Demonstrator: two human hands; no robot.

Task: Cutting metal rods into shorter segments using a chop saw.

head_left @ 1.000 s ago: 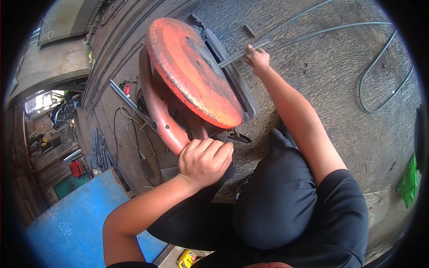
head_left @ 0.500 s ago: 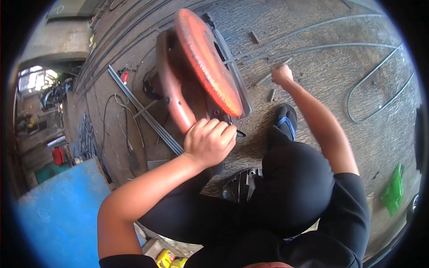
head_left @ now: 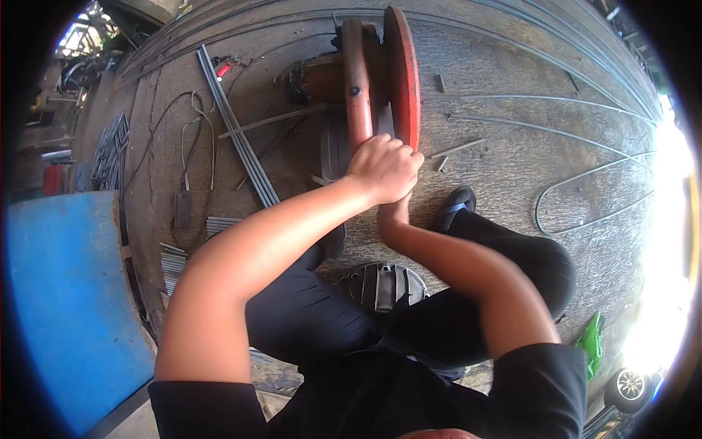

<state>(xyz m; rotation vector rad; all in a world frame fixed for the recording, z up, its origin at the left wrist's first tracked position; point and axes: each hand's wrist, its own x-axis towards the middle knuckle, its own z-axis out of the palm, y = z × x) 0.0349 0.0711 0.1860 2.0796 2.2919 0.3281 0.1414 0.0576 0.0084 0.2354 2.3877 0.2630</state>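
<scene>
Handle (head_left: 359, 110) under left hand (head_left: 386, 168) (knuckles up)

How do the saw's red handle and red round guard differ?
Shape: the handle is a narrow bar; the guard is a broad disc, seen nearly edge-on.
Placement: the handle is on the left in the picture, the guard on the right.
Contact: the left hand grips the handle's near end, beside the guard.
Shared: reddish colour.
</scene>
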